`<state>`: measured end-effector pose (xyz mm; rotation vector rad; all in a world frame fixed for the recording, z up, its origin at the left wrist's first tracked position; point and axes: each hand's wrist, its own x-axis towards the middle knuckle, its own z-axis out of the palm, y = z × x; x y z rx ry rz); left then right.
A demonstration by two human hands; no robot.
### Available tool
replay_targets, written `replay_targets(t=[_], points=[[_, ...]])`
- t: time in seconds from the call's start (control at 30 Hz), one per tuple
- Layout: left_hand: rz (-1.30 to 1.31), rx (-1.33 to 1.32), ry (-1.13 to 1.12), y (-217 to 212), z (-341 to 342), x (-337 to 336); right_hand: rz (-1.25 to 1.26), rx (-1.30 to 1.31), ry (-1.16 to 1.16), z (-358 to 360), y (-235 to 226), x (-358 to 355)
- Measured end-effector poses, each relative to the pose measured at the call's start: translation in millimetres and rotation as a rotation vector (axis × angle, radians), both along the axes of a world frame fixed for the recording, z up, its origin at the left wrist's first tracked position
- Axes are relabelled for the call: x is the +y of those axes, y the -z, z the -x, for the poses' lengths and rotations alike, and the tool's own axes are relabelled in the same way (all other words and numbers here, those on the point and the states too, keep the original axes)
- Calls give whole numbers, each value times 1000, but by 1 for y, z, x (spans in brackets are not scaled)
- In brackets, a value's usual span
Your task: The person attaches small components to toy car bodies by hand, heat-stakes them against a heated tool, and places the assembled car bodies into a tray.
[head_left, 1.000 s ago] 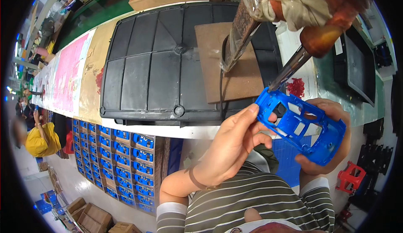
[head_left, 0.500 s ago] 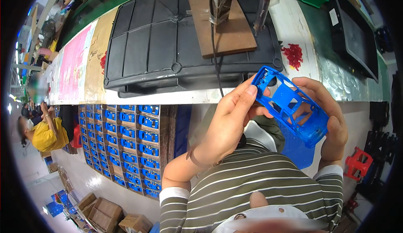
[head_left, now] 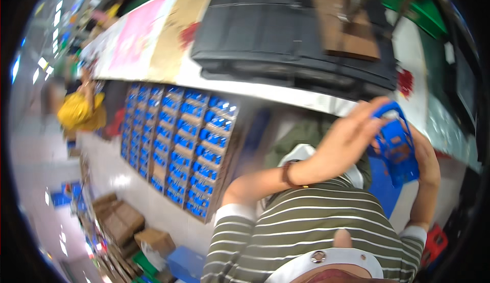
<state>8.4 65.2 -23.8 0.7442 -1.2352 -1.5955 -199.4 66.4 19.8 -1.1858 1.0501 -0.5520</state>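
Note:
Between my two hands is a blue plastic toy car body (head_left: 397,143), an open shell with window cut-outs, held in front of my chest at the right and a little blurred. My left hand (head_left: 352,137) grips its upper left end, the fingers bent over the rim. Along the shell's right side my right hand (head_left: 424,155) is wrapped, partly hidden behind the shell. Both hands are in front of the near edge of the white worktop (head_left: 286,90).
A large black plastic crate (head_left: 255,33) bears a brown board (head_left: 352,46) with a post. Red small parts (head_left: 405,81) lie beside it. At left stands a divided tray (head_left: 206,155) of blue car bodies. Beyond are a person in yellow (head_left: 81,110), cardboard boxes (head_left: 120,219) and a red stool (head_left: 435,242).
My view has turned left, so the bench and crate now appear farther right and slanted. The car body has tipped more upright, still in both hands.

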Motion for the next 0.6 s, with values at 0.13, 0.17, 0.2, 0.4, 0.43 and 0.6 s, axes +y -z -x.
replay_targets(t=[0.13,0.17,0.2,0.4,0.43,0.6], points=[[82,-139,-51,5,-17,1,-134,-77,-100,6,22,2],[360,-308,-262,3,-29,1,-136,-44,-83,14,30,0],[638,-473,-463,-1,-43,0,-136,-49,-104,19,35,0],[551,-1034,-1435,18,-233,-61,-238,-569,149,8,54,10],[476,-1088,-1405,29,-268,-72,-238,-564,147,7,54,9],[383,-1357,-1203,73,-363,-108,-182,-618,120,7,65,1]])
